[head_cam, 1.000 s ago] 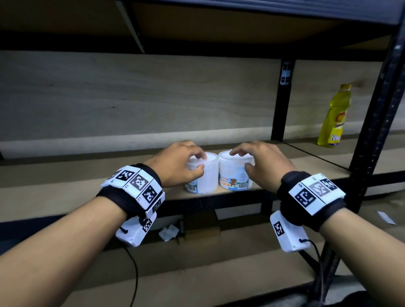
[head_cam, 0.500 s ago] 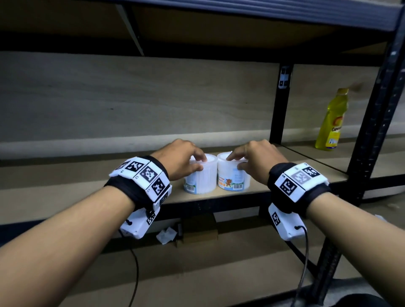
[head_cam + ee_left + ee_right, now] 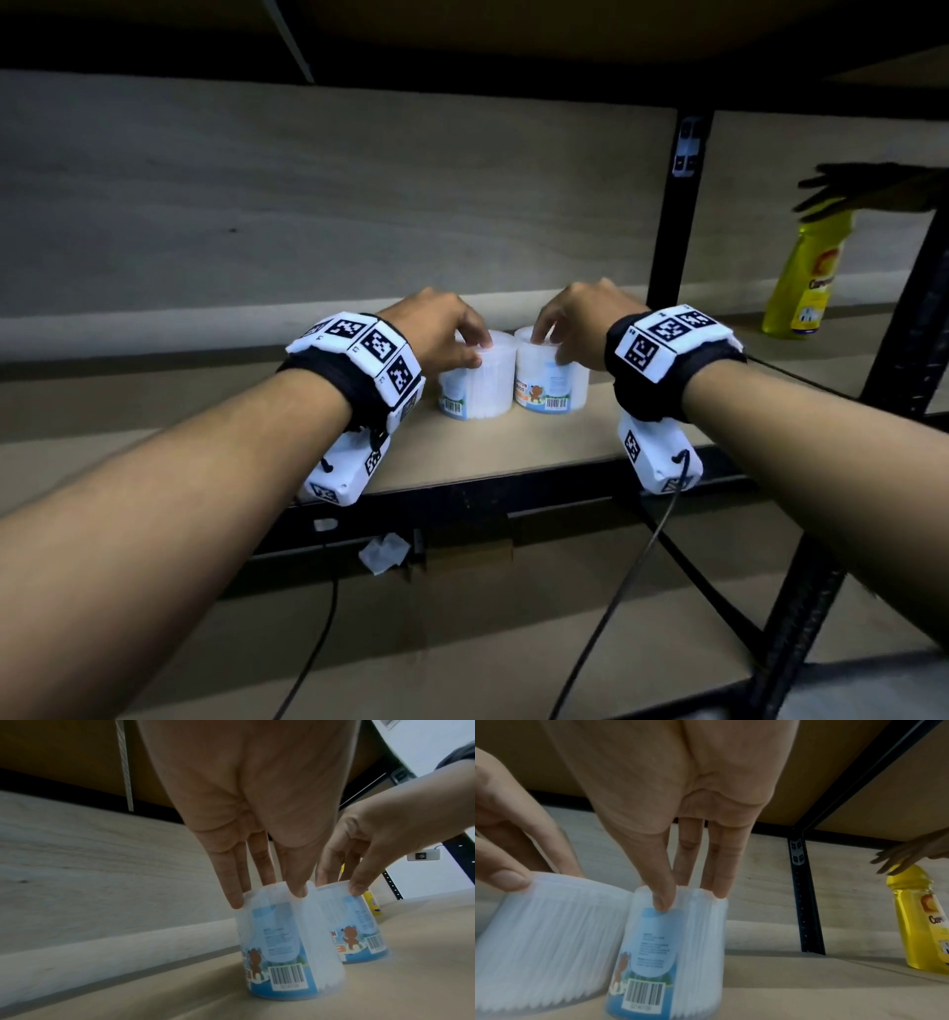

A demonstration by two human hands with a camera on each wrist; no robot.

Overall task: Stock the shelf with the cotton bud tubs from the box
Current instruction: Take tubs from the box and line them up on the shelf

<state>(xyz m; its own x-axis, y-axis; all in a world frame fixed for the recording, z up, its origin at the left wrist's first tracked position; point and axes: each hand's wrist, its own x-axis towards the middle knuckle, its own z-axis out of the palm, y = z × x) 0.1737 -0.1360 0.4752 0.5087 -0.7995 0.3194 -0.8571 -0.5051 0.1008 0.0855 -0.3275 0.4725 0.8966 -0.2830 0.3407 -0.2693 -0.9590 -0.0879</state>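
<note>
Placing step: left hand [image 3: 436, 334] and right hand [image 3: 577, 321] each pinching by fingertips the rim of a tub [image 3: 475, 383], [image 3: 552, 380], side by side on shelf [image 3: 513, 452]; next, likely letting go.

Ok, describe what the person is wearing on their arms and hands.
Both forearms are bare, with no sleeves or gloves. The left hand and right hand are bare too. Each wrist carries a black fabric band topped with white blocks printed with black square markers. A white camera box hangs under each wrist, with a thin black cable trailing down.
</note>
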